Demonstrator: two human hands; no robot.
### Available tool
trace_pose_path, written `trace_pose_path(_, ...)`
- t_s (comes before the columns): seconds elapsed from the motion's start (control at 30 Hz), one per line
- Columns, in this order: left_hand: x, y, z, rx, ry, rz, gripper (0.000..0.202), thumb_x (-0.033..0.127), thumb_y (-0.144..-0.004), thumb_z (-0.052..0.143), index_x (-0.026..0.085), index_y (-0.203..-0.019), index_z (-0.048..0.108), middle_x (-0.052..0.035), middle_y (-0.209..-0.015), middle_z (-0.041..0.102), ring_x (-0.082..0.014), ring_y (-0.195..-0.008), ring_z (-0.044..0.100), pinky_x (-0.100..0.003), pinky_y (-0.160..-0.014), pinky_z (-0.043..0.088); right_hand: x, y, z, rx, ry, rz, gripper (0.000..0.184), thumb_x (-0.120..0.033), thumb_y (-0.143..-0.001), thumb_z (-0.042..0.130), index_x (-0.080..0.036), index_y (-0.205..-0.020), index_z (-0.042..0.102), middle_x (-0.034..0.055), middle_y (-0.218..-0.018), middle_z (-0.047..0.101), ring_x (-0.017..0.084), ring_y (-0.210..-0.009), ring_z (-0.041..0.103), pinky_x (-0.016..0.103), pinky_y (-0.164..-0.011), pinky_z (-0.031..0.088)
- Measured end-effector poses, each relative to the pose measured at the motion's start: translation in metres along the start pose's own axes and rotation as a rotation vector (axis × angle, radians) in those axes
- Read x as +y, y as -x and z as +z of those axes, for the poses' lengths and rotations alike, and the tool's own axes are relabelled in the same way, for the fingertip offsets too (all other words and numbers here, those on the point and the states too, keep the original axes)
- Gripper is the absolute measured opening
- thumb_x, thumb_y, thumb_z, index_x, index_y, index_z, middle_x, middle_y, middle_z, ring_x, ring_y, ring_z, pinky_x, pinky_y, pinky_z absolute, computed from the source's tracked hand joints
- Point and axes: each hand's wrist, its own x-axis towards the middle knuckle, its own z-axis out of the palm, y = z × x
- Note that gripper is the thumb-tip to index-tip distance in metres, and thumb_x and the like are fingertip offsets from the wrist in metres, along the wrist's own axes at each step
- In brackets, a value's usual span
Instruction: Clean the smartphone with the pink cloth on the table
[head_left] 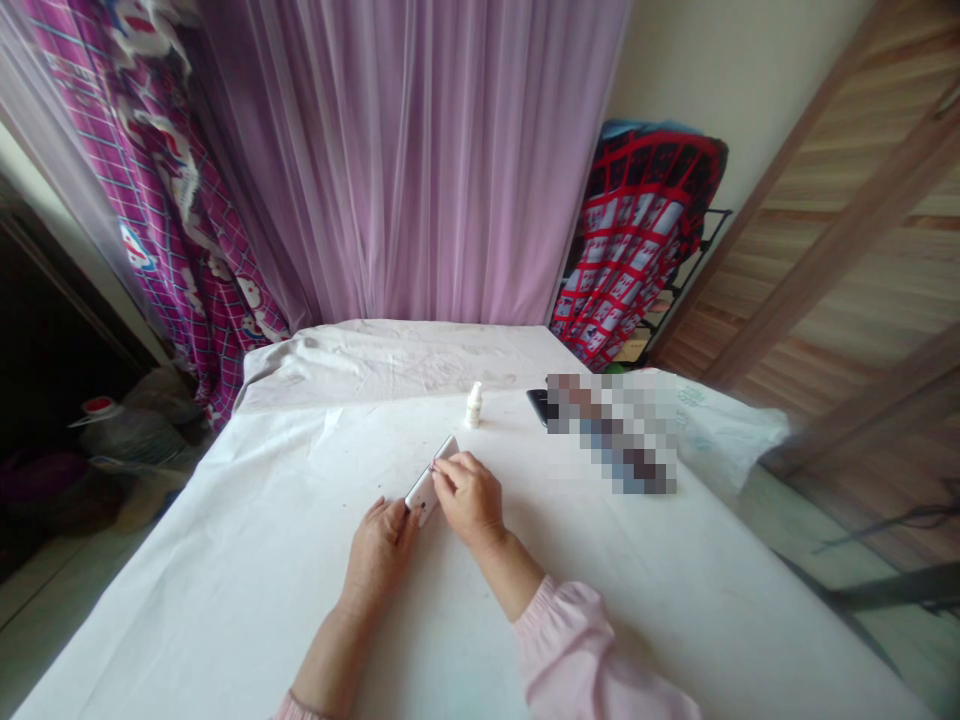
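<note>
Covering the table, white cloth [262, 560]. Left hand [379, 555] steadies a white phone [430, 480] by its near end at centre; right hand [469, 497] pinches its edge. Small white bottle [473, 404], twelve o'clock. Best practice, by judgement: keep phone flat, pressure light.

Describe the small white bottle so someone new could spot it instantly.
On the white-covered table, look just beyond the two hands, left hand and right hand, holding a phone. The small white bottle stands upright alone, the only upright item there.
</note>
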Motion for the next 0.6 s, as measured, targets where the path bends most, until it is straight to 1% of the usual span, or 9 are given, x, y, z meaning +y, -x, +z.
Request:
trace_pose_path(0.1,0.001,0.0006,-0.0007,0.005,-0.011,0.005,0.035,0.035,-0.093,0.041,0.024,-0.059,0.044,0.0053,-0.05,0.051,-0.0145,-0.05,0.055,-0.035,-0.09,0.049,-0.0004,0.0052,0.001,-0.016,-0.058,0.017,0.025,-0.018,-0.08,0.067,-0.027,-0.102,0.072,0.0015,-0.094,0.069,0.015,-0.084,0.064,0.022,-0.077,0.046)
trace_pose_path(0.17,0.0019,0.0006,-0.0015,0.006,-0.017,0.008,0.034,0.034,-0.092,0.042,0.024,-0.06,0.045,0.0054,-0.05,0.051,-0.0143,-0.05,0.055,-0.034,-0.089,0.05,-0.0006,0.0065,0.0005,-0.023,-0.074,0.025,0.027,-0.019,-0.078,0.068,-0.026,-0.104,0.072,0.0017,-0.096,0.068,0.015,-0.086,0.065,0.022,-0.078,0.046)
trace_pose_path(0.37,0.0043,-0.0005,-0.0027,-0.004,-0.031,0.012,0.036,0.036,-0.093,0.04,0.024,-0.059,0.042,0.0058,-0.049,0.048,-0.0148,-0.051,0.056,-0.036,-0.09,0.05,-0.0022,0.0032,-0.0035,-0.029,-0.039,0.053,0.019,-0.022,-0.08,0.068,-0.027,-0.097,0.074,0.0013,-0.092,0.069,0.015,-0.083,0.065,0.022,-0.077,0.047)
trace_pose_path(0.6,0.0063,-0.0006,-0.0037,-0.03,-0.036,0.012,0.035,0.034,-0.092,0.04,0.024,-0.059,0.04,0.0058,-0.049,0.048,-0.0144,-0.051,0.055,-0.037,-0.093,0.048,-0.0065,0.0028,-0.0084,-0.072,0.004,0.046,0.017,-0.022,-0.082,0.067,-0.028,-0.096,0.074,0.0008,-0.091,0.07,0.014,-0.082,0.065,0.021,-0.074,0.046)
